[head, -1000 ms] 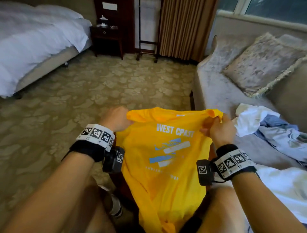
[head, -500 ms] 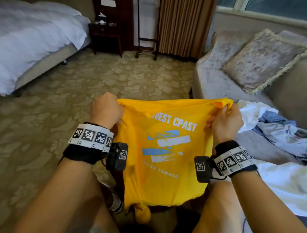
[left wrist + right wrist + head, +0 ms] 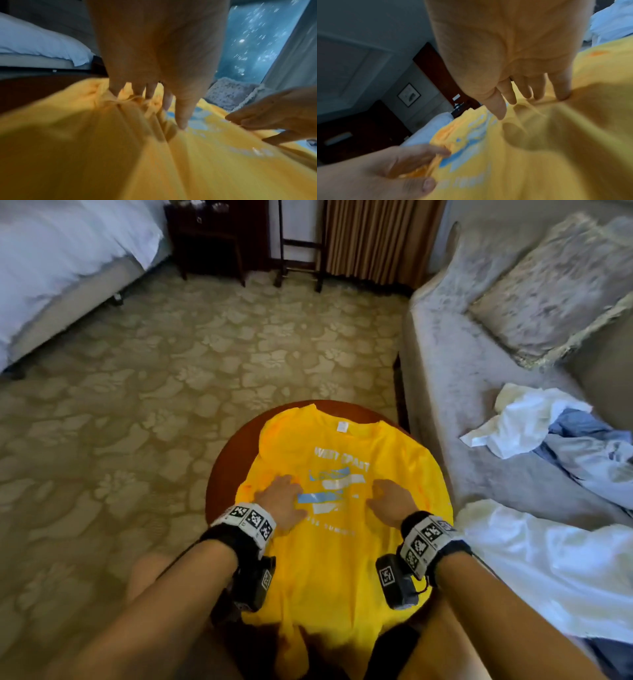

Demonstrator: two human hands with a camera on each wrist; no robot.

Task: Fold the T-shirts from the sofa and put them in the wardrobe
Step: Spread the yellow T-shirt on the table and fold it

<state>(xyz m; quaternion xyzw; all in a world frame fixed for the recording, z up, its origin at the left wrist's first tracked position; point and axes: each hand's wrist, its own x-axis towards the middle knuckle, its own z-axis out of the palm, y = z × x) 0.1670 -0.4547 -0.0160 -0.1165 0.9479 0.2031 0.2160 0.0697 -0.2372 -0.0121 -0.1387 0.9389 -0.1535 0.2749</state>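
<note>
A yellow T-shirt (image 3: 342, 559) with white and blue print lies face up, collar away from me, on a round brown table (image 3: 233, 460); its lower end hangs off the near edge. My left hand (image 3: 281, 494) rests on the shirt left of the print, fingers straight, with the cloth bunched at the fingertips (image 3: 152, 94). Right of the print, my right hand (image 3: 387, 498) presses down with fingers extended (image 3: 530, 93). Neither hand curls round the fabric. More T-shirts, white (image 3: 524, 419) and blue (image 3: 589, 446), lie crumpled on the sofa (image 3: 462, 405).
The grey sofa runs along the right with a cushion (image 3: 555, 289) and a large white cloth (image 3: 548, 570) near my right arm. A bed (image 3: 51, 268) stands far left, a dark nightstand (image 3: 212, 237) and curtains at the back. Patterned carpet lies between.
The shirt was held up by its shoulders in both hands; now it lies spread on the round table, and both hands have let go and rest flat on its chest.
</note>
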